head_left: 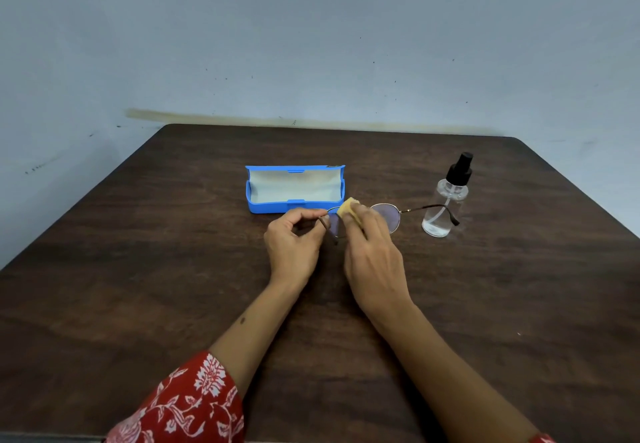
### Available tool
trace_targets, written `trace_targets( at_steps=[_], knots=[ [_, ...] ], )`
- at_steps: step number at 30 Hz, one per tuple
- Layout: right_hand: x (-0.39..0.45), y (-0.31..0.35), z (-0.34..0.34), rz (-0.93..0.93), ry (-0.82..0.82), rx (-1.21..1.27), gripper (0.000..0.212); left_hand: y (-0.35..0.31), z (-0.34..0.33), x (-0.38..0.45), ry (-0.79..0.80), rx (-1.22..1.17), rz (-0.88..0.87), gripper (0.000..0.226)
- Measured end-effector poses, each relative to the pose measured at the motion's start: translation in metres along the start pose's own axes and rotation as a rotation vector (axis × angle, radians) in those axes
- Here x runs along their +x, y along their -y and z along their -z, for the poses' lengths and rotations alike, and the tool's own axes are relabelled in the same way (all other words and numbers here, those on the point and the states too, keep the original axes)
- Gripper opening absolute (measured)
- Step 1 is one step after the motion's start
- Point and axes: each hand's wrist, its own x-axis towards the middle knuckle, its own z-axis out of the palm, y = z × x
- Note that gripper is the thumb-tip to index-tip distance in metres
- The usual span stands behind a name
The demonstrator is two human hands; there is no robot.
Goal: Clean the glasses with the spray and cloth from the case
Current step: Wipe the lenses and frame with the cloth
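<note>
Head view: the left hand pinches the glasses by one temple, fingers curled; the right hand presses a yellow cloth to a lens, fingers gripping it, above the worktop, near the open blue case and spray bottle

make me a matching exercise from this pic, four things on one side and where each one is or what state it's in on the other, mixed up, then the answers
Things
1. case
2. spray bottle
3. cloth
4. glasses

States
A. stands upright at the right of the table, black cap on
B. lies open with its pale lining showing
C. yellow, pressed on a lens by the right hand
D. pinched at one end by the left hand

Pairs: 1-B, 2-A, 3-C, 4-D
</note>
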Motion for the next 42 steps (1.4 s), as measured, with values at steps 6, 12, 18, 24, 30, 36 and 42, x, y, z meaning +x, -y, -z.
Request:
trace_targets(
  at_steps=[6,12,18,24,30,36,42],
  knots=[
    [-0.0013,0.0039,0.0004,0.075,-0.010,0.059,0.035,0.0021,0.0004,0.0002,0.006,-0.011,0.011,0.016],
    [-0.0004,-0.0020,-0.0016,-0.012,-0.015,-0.023,0.033,0.0019,-0.0004,0.0000,0.004,-0.010,0.002,0.023],
    [-0.0006,0.0042,0.0007,0.080,-0.018,0.059,0.035,0.0021,0.0006,-0.0003,0.019,-0.024,0.005,0.017],
    [0.0002,-0.0015,-0.0003,0.012,-0.020,0.017,0.033,0.0021,-0.0006,-0.0004,0.009,-0.016,0.007,0.021],
    [0.0007,0.0022,-0.0002,0.025,-0.010,0.050,0.034,0.0028,-0.0004,-0.0001,0.020,-0.011,-0.008,0.019],
    [-0.0002,0.0026,0.0016,0.046,-0.013,0.061,0.037,0.0043,-0.0007,0.0002,0.015,-0.006,-0.009,0.013],
    [0.0024,-0.0018,-0.0016,-0.011,-0.023,0.028,0.034,0.0036,-0.0005,0.0005,0.018,0.004,-0.022,0.015]
  ],
)
